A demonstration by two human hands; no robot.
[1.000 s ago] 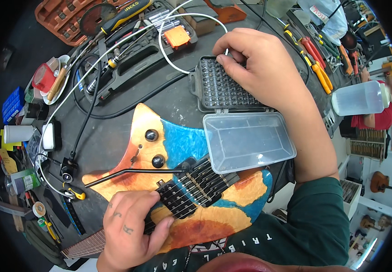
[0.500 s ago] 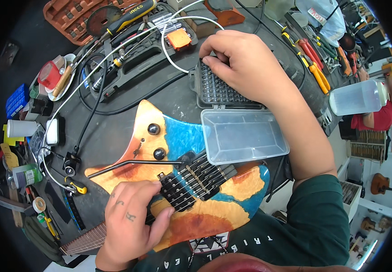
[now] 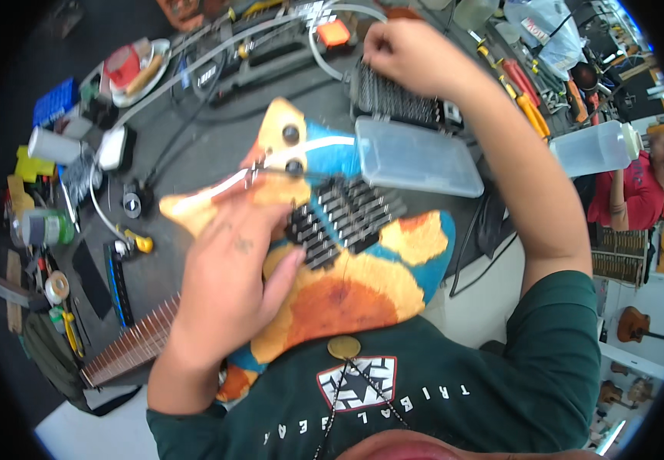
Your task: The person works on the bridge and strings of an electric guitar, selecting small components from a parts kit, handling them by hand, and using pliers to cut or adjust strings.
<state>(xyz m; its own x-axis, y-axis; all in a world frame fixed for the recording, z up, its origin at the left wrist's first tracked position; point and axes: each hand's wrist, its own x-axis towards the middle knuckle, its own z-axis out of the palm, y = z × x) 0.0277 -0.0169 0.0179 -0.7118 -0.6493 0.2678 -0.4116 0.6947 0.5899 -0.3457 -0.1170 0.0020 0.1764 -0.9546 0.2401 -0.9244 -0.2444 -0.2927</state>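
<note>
An electric guitar [image 3: 347, 291] in natural wood and turquoise lies angled on the bench, its fretboard [image 3: 128, 345] reaching down-left. My left hand [image 3: 236, 276] rests over it beside the black pickup and strings [image 3: 324, 226], thumb apart from fingers. At the back, my right hand [image 3: 416, 57] is over the open black bit case [image 3: 382, 96], fingertips pinched at its upper-left corner; whatever they hold is too blurred to make out. The case's clear lid [image 3: 416, 157] lies open toward me, overlapping the guitar's edge.
The dark bench [image 3: 194, 146] carries cables, a toolbox [image 3: 263, 57], a plate [image 3: 140, 73], assorted tools on both sides and a translucent jug [image 3: 589, 149]. A person [image 3: 627, 188] in red is at the right; guitars [image 3: 639, 326] stand or hang beyond.
The view has shifted, with the bench and guitar higher in the picture and blurred. My right hand has moved toward the case's upper-left corner. My left hand stays on the guitar.
</note>
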